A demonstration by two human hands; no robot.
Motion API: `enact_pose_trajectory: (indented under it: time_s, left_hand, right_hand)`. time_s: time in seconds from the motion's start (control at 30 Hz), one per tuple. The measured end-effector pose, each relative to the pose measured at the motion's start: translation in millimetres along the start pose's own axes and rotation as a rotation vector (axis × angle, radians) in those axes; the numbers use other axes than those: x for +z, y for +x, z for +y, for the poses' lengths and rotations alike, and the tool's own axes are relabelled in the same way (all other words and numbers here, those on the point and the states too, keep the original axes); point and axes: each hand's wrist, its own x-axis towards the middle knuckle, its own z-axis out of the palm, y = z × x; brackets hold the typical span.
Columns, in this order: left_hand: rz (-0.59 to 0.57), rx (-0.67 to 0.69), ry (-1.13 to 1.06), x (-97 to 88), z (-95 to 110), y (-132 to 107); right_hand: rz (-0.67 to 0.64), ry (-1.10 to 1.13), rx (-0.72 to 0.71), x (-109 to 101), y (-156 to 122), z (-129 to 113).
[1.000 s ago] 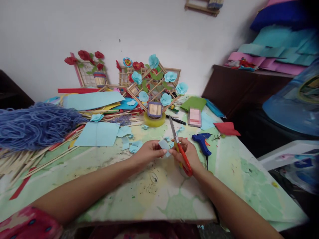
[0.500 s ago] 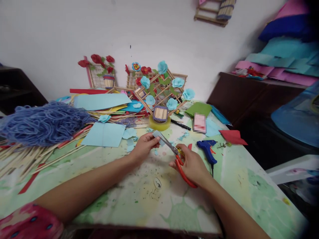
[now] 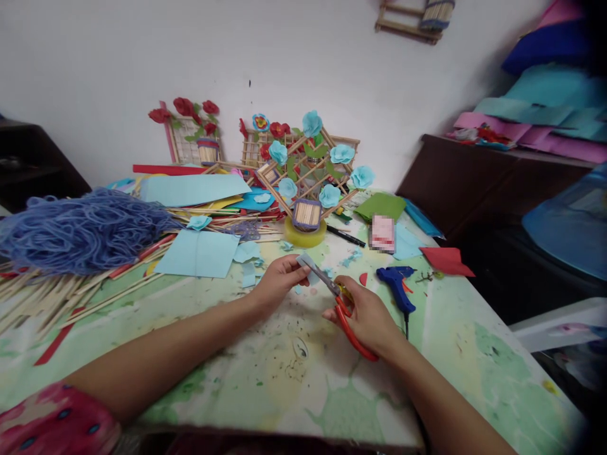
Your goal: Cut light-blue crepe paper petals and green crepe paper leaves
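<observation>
My left hand [image 3: 279, 278] pinches a small light-blue paper piece [image 3: 307, 266] just above the table [image 3: 294, 373]. My right hand [image 3: 365, 316] grips red-handled scissors [image 3: 342, 311]; their blades point up-left and meet the paper piece. Small blue paper scraps [image 3: 249, 275] lie on the table around both hands.
A blue glue gun [image 3: 397, 284] lies right of my right hand. Behind are a tape roll [image 3: 305, 237], a black pen [image 3: 345, 237], a wooden lattice with blue paper flowers [image 3: 308, 170], blue paper sheets [image 3: 198, 253], blue yarn [image 3: 76, 230], wooden sticks [image 3: 52, 297] and red paper [image 3: 448, 260].
The scissors have swung from pointing upward to pointing up-left into the paper piece. My left hand shifted slightly left with the paper. The view moved a little.
</observation>
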Motion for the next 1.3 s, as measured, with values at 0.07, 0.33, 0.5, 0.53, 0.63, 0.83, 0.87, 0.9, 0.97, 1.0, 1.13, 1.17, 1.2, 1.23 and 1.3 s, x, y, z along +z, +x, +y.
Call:
enact_pose_trajectory:
  time_s: [0.07,0.33,0.5,0.53,0.63,0.83,0.87,0.9,0.97,1.0,1.13,1.17,1.2,1.23,1.3]
  left_hand:
    - [-0.005,-0.009,-0.001,0.0,-0.5,-0.4]
    - [-0.007,-0.038,-0.048,1.5,0.5,-0.9]
    - [-0.01,-0.051,-0.074,2.2,2.1,-1.2]
    - [-0.01,-0.055,-0.077,2.3,2.4,-1.2]
    - [-0.006,-0.06,-0.08,2.4,3.0,-1.2]
    - [0.024,-0.043,-0.104,3.0,5.4,-0.9]
    - [0.043,-0.034,-0.118,2.9,5.9,-0.6]
    - [0.063,-0.025,-0.132,2.7,6.3,-0.2]
    - [0.094,-0.014,-0.15,1.7,6.7,0.8]
    - [0.097,-0.013,-0.151,1.1,6.7,1.3]
    - [0.073,-0.022,-0.106,-0.7,5.4,1.7]
    - [0.063,-0.024,-0.085,-0.8,4.9,1.5]
    - [0.052,-0.028,-0.066,-0.9,4.3,1.3]
    - [0.041,-0.031,-0.052,-1.0,3.8,1.1]
    - [0.025,-0.035,-0.041,-1.4,2.6,1.0]
  right_hand:
    - [-0.01,0.007,0.004,0.1,0.3,0.4]
    - [-0.022,0.019,0.015,0.6,1.9,0.6]
    - [-0.008,0.052,-0.028,2.0,1.7,1.9]
    - [-0.007,0.063,-0.035,2.1,1.7,2.2]
    - [-0.007,0.093,-0.032,1.8,2.0,2.1]
    - [-0.004,0.101,-0.015,1.3,2.7,-1.7]
    - [-0.005,0.096,-0.014,1.3,2.8,-2.2]
    - [-0.006,0.092,-0.013,1.4,2.8,-2.6]
    - [-0.009,0.081,-0.01,1.4,2.6,-2.7]
    - [-0.011,0.074,-0.009,1.4,2.5,-2.6]
    - [-0.01,0.025,0.015,0.8,1.6,-2.0]
    - [-0.011,0.013,0.021,0.6,1.4,-2.1]
    - [-0.014,0.003,0.025,0.5,1.2,-2.3]
    - [-0.018,-0.004,0.026,0.4,1.0,-2.4]
    - [-0.022,-0.007,0.024,0.5,0.9,-2.4]
